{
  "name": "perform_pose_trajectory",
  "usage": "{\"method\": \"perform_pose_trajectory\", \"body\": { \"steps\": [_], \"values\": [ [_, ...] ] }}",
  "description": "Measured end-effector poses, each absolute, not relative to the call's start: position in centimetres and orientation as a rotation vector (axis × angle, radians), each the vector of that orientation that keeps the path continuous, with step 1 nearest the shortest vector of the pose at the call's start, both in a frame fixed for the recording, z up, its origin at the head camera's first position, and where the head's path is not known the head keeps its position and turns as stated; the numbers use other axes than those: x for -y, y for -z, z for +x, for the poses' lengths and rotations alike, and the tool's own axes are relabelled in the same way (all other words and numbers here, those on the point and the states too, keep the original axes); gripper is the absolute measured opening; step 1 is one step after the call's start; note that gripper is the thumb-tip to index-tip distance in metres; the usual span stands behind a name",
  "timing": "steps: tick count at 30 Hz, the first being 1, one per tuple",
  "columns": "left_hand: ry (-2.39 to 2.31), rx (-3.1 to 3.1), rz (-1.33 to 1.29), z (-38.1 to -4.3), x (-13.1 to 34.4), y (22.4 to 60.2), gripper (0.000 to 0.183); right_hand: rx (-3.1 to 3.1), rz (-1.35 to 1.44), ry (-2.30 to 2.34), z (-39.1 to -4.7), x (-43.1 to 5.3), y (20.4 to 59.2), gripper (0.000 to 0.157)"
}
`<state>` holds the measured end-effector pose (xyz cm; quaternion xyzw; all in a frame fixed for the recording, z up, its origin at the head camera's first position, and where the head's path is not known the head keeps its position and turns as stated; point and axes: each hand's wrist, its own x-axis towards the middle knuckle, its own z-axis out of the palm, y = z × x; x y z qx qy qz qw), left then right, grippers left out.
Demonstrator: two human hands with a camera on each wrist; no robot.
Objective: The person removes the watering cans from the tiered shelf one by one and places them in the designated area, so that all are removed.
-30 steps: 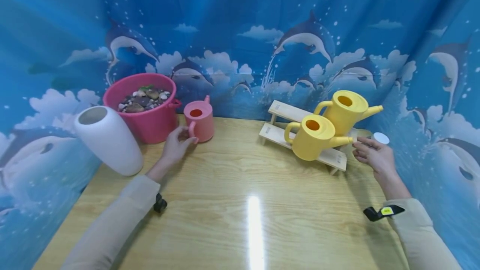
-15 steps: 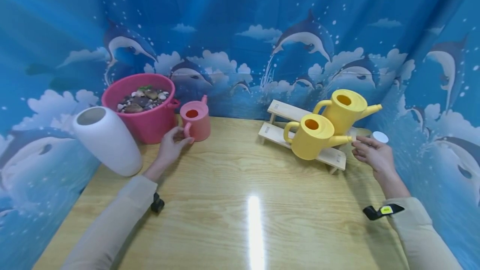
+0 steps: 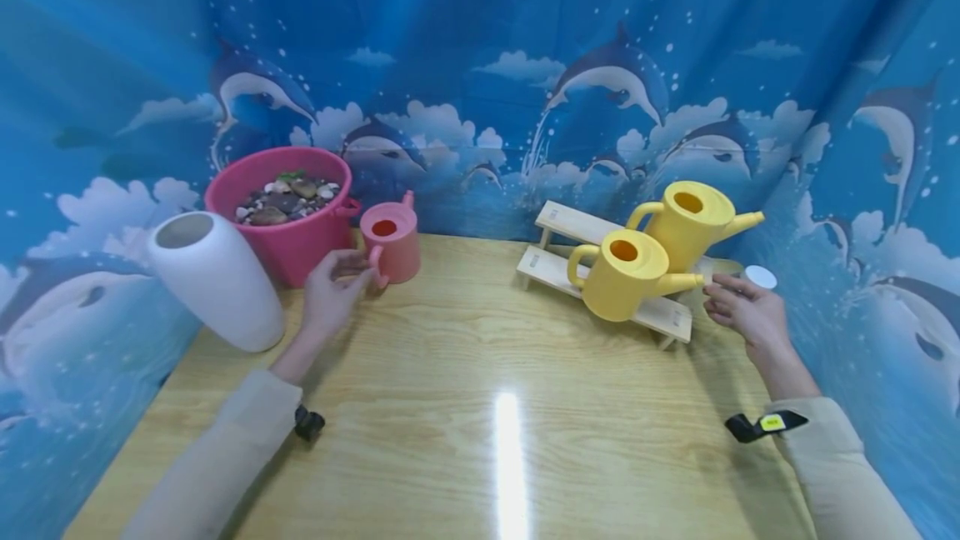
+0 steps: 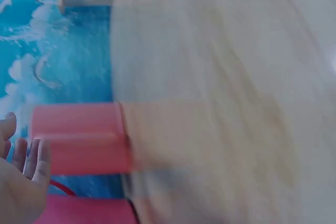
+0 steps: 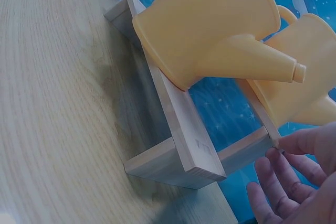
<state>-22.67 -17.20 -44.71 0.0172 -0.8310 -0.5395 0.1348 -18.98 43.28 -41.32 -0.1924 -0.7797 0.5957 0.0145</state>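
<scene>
At the pink watering can (image 3: 397,252), my left hand (image 3: 330,290) is close to the handle with its fingers fairly straight. The left wrist view shows those fingers extended, not wrapped round anything. Over on the right, two yellow watering cans sit on a two-step wooden stand (image 3: 543,267): the front can (image 3: 617,286) on the lower step, the rear can (image 3: 693,232) on the upper one. My right hand (image 3: 753,319) is just past the front can's spout. In the right wrist view, its thumb and index finger pinch the end corner of the stand (image 5: 184,135).
A deep pink bucket (image 3: 315,252) of stones stands behind my left hand, with a white vase (image 3: 225,290) leaning beside it. Near my right hand is a small white round thing (image 3: 761,277). Dolphin-print curtains (image 3: 465,65) border the wooden tabletop (image 3: 420,440).
The pink watering can shifted slightly left towards the bucket. Then my left hand let go of its handle and drew back to the left. My right hand stays in place.
</scene>
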Motion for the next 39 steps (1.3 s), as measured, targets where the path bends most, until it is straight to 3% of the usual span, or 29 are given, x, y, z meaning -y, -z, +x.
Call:
{"method": "perform_pose_trajectory", "body": {
  "steps": [8,15,23,30,39],
  "values": [
    [1.752,2.318,-0.278,-22.9,12.2,43.1,0.035,2.495,-0.597,-1.771,-19.0,-43.3,41.3,0.061],
    [1.846,2.422,-0.449,-24.5,6.2,43.4,0.036,2.456,-0.604,-1.826,-19.0,-43.3,41.3,0.043],
    [1.756,2.571,-0.672,-26.0,-0.5,43.6,0.037,2.474,-0.613,-1.794,-19.0,-43.4,41.4,0.052],
    [1.772,2.636,-0.766,-27.3,-5.0,42.5,0.037,2.503,-0.593,-1.762,-19.0,-43.4,41.4,0.061],
    [1.731,2.68,-0.815,-28.7,-8.7,41.2,0.038,2.484,-0.583,-1.795,-19.1,-43.5,41.5,0.061]
  ]
}}
